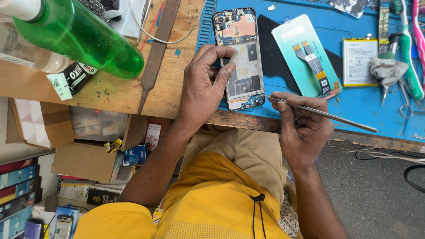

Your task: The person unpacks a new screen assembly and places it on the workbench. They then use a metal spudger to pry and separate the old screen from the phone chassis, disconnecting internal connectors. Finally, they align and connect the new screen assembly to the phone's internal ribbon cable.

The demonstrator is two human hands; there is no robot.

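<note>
The left hand [204,82] grips the opened phone [241,59] lying on the blue mat [367,102] at the bench edge; the right hand [301,126] pinches tweezers [323,114] at its lower end. A slip could likely scratch the exposed board or tear a thin cable.

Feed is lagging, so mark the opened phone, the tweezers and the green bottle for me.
opened phone [241,62]: head view, bare inner frame.
tweezers [327,116]: head view, mid shaft.
green bottle [84,37]: head view, its body.

1 head camera, looking steeply down — close over workbench [133,95], lap below
</note>
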